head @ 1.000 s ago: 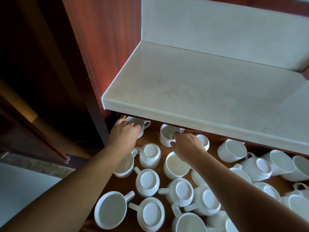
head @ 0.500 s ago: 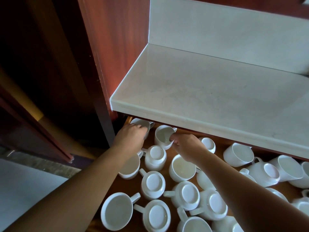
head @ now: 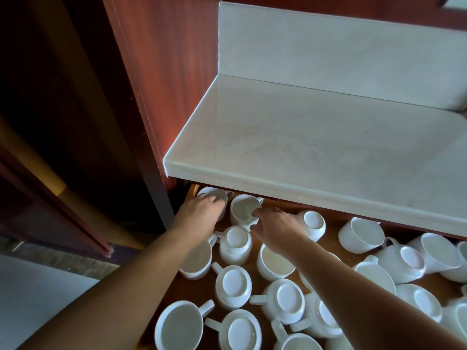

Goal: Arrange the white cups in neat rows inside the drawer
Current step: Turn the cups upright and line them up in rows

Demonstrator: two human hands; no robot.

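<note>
Now, in the head view, the only one you have: over the last second your right hand (head: 275, 228) has drawn the second white ceramic cup (head: 242, 210) leftward along the back of the brown wooden drawer (head: 332, 231). The gap between it and the white ceramic corner cup (head: 214, 194) has closed. Both stand mouth-up, just beside each other, under the front lip of the pale stone countertop (head: 316, 147). You cannot tell from here whether their walls touch.

Your left hand (head: 202, 214) has stayed on the corner cup, fingers curled over its near side and holding it in place. Your right hand pinches the near right wall of the second cup, with a fingertip hooked over the rim and the thumb against the outside.

For the task, this looks like the start of a back row: two cups are set and the row has yet to run on to the right. The other scattered white cups (head: 233, 286) lie nearer you and out to the right, some mouth-up, some upside down, some tipped, with handles pointing every way. The closest is the tilted base-up white cup (head: 313, 223), just beside the back of your right hand, so it seems the likely third.
</note>
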